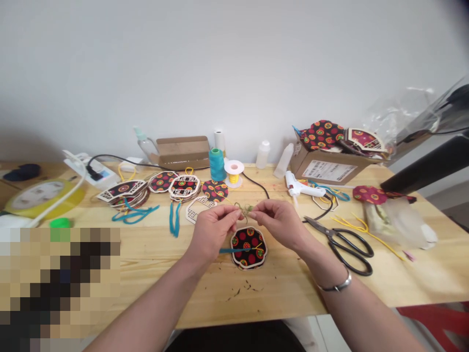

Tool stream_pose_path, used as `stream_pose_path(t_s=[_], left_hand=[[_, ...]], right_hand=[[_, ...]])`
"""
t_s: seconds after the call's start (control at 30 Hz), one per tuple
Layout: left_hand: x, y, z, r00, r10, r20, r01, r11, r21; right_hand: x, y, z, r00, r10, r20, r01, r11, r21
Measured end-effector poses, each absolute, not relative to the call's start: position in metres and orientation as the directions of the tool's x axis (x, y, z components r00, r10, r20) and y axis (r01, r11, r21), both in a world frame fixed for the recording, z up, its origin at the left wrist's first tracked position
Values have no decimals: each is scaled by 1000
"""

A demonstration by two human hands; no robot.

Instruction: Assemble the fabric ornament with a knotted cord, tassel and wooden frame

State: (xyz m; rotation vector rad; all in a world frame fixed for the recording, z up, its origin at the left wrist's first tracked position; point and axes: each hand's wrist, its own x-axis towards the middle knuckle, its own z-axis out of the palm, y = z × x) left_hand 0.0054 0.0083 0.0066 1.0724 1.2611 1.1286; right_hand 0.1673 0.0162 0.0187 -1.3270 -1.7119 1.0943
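Observation:
My left hand (216,226) and my right hand (278,222) meet near the middle of the table, thumbs and fingertips pinched. Between them is a thin, tangled greenish strand (245,211), gripped from both sides; its exact kind is too small to make out. Just below lies a scalloped ornament (249,239) of dark flowered fabric with a pale rim. Across its face run a teal ribbon (234,251) and a short yellow cord. A pale lattice cut-out (194,209) lies partly behind my left hand. Black-handled scissors (340,242) rest right of my right hand.
Finished-looking ornaments (185,188) with teal tassels lie at left, near a tape roll (46,195). Teal thread (217,166) and a yellow cord spool (233,173) stand behind. A glue gun (302,187) and a cardboard box (326,168) of fabric pieces sit at right.

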Motion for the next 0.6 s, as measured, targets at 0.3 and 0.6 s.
stream_pose_path(t_s=[0.3,0.6], left_hand=[[8,9,3,28,955,-295,-299,290,909],[8,6,20,161,897,-412,-463,438,771]], right_hand=[[154,-3,6,-442,765,469,730,610,-307],[149,-8,10,-642,533,552,728,650,218]])
